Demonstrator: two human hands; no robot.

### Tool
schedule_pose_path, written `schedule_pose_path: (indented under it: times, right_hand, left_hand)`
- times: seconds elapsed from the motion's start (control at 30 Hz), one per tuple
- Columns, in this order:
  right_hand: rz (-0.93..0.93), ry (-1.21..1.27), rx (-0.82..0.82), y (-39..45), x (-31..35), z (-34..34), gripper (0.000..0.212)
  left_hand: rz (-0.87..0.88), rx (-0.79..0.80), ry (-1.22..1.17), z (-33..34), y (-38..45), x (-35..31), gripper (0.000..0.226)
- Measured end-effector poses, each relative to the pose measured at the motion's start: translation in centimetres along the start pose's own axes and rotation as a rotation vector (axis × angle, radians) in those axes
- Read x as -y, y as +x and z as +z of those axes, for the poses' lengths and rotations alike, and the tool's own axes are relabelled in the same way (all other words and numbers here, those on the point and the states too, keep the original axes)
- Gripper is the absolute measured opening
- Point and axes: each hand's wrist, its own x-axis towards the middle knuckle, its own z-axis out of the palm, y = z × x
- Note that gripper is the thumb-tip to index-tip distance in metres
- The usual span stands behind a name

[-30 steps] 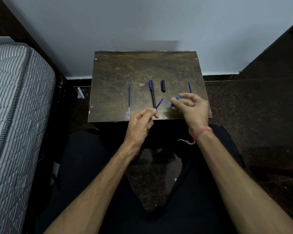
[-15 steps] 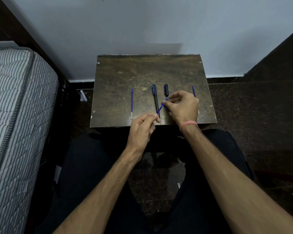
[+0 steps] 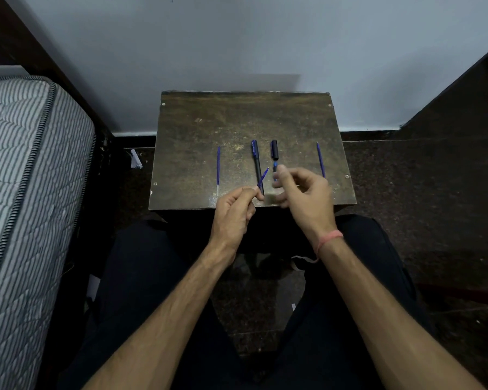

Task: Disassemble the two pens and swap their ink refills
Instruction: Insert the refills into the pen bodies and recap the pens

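Note:
On the small brown table (image 3: pixel 197 136) lie a blue refill (image 3: pixel 218 167) at the left and a second blue refill (image 3: pixel 320 160) at the right. Between them sit a dark pen barrel (image 3: pixel 256 161) and a black cap (image 3: pixel 274 150). A short blue pen piece (image 3: pixel 275 168) lies just below the cap. My left hand (image 3: pixel 233 215) pinches a thin blue pen part (image 3: pixel 263 177) that points up and to the right. My right hand (image 3: pixel 304 192) is blurred above the table's front edge. Its fingers are loosely curled, the fingertips beside the short blue piece.
A striped mattress (image 3: pixel 26 192) stands close on the left. The wall (image 3: pixel 237 46) is right behind the table. Dark floor (image 3: pixel 420 192) and a dark panel are on the right. My legs in dark trousers (image 3: pixel 141 277) are under the table's front edge.
My right hand carried the short blue piece to the black cap. It has now drawn back towards me, and the piece lies below the cap. My left hand has kept its pinch.

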Motion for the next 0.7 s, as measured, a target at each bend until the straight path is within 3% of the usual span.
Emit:
schedule_pose_path:
  times: [0.1, 0.23, 0.33, 0.43, 0.57, 0.7]
  right_hand:
    - [-0.002, 0.032, 0.158, -1.9, 0.2, 0.7, 0.018]
    - [0.106, 0.159, 0.140, -2.0, 0.0, 0.9, 0.006]
    - [0.181, 0.291, 0.155, -1.4, 0.3, 0.4, 0.010]
    - [0.154, 0.313, 0.100, -0.8, 0.2, 0.1, 0.010]
    - [0.098, 0.275, 0.196, -1.4, -0.1, 0.8, 0.007]
    - [0.141, 0.312, 0.192, -1.2, 0.0, 0.9, 0.009]
  left_hand:
    - [-0.007, -0.009, -0.005, 0.3, 0.0, -0.1, 0.032]
    - [-0.017, 0.011, 0.009, 0.1, -0.3, 0.1, 0.038]
    - [-0.016, 0.050, 0.016, 0.0, -0.4, 0.2, 0.036]
    - [-0.003, 0.069, 0.027, 0.1, -0.5, 0.3, 0.031]
    - [-0.030, 0.054, 0.021, -0.1, -0.2, 0.4, 0.031]
    - [-0.029, 0.051, 0.015, -0.3, 0.0, 0.3, 0.032]
